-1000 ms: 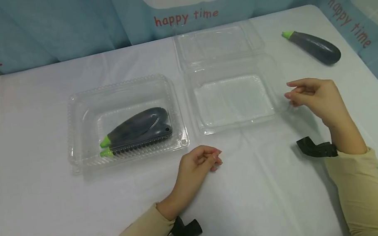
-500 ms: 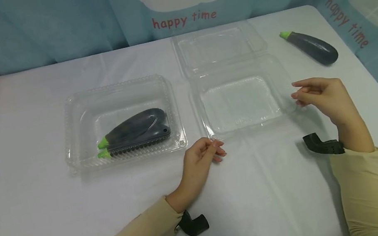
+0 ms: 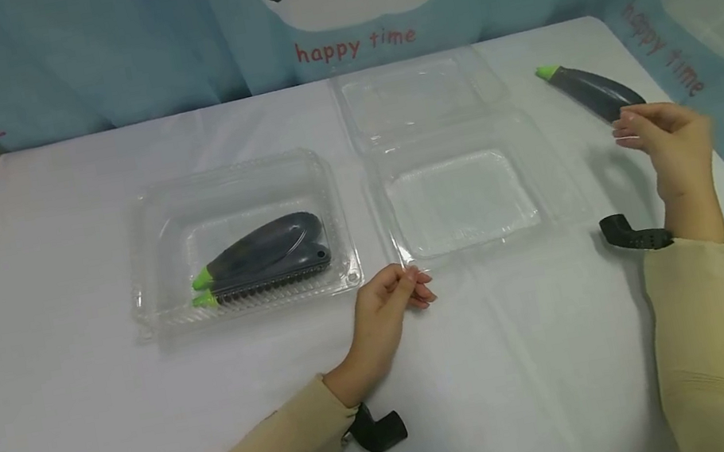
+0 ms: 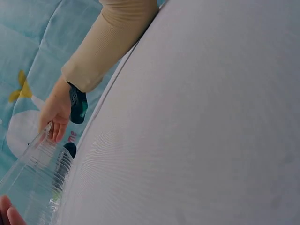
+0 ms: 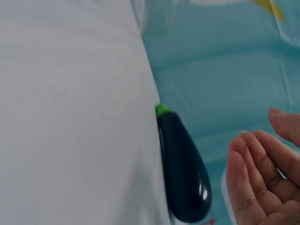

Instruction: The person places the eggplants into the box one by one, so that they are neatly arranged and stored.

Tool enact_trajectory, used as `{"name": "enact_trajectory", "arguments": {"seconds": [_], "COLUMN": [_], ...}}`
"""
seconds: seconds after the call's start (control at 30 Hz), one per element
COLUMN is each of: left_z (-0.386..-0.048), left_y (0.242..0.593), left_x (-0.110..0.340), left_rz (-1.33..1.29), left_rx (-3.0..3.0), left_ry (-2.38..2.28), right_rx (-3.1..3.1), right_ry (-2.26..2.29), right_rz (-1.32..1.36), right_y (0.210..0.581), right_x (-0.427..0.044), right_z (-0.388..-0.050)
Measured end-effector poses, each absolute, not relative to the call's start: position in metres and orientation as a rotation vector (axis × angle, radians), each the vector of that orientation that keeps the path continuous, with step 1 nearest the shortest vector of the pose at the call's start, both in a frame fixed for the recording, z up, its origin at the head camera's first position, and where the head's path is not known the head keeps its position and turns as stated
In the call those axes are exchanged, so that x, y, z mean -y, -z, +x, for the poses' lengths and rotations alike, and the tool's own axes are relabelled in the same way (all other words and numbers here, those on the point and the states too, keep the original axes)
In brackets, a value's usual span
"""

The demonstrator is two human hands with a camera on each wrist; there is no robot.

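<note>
At the near left corner of a clear plastic clamshell box (image 3: 471,247), my left hand (image 3: 377,312) pinches the rim between thumb and fingers. That box lies with its lid (image 3: 412,97) folded back. A shiny dark eggplant with a bright green end (image 3: 588,89) lies at the back right of the table. My right hand (image 3: 674,142) is over its thick end in the head view. In the right wrist view, the eggplant (image 5: 185,171) is apart from the fingers, which are loosely bent with the thumb away and hold nothing.
A second clear plastic box (image 3: 153,238) on the left contains dark eggplants (image 3: 260,248) with green ends; its ribbed wall blurs the front one. A blue curtain (image 3: 157,52) hangs behind the white table (image 3: 78,429). Black devices (image 3: 380,431) sit on both wrists.
My right hand has left the open box's right side and moved back and right to the eggplant. My left hand has moved up to the box's corner, and the box has turned slightly.
</note>
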State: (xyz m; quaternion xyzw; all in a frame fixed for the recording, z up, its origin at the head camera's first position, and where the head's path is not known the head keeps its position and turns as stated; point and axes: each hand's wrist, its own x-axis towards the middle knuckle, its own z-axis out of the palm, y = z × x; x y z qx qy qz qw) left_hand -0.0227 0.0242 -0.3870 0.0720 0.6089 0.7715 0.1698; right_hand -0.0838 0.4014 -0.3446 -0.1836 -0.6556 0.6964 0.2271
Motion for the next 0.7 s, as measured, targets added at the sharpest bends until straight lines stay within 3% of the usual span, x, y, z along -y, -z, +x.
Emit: {"name": "enact_trajectory", "arguments": {"seconds": [0.17, 0.7], "left_z": [-0.022, -0.022], "left_y": [0.389, 0.39], "left_x": [-0.026, -0.026], "left_rz": [0.202, 0.203], "left_rx": [-1.734, -1.748], "left_ry": [-2.194, -2.196], "right_rx": [1.698, 1.712], "right_ry": [-1.865, -1.653], "right_rz": [-0.693, -0.881], "right_y": [0.348, 0.359], "right_x": [-0.421, -0.443], "right_z": [-0.089, -0.102]}}
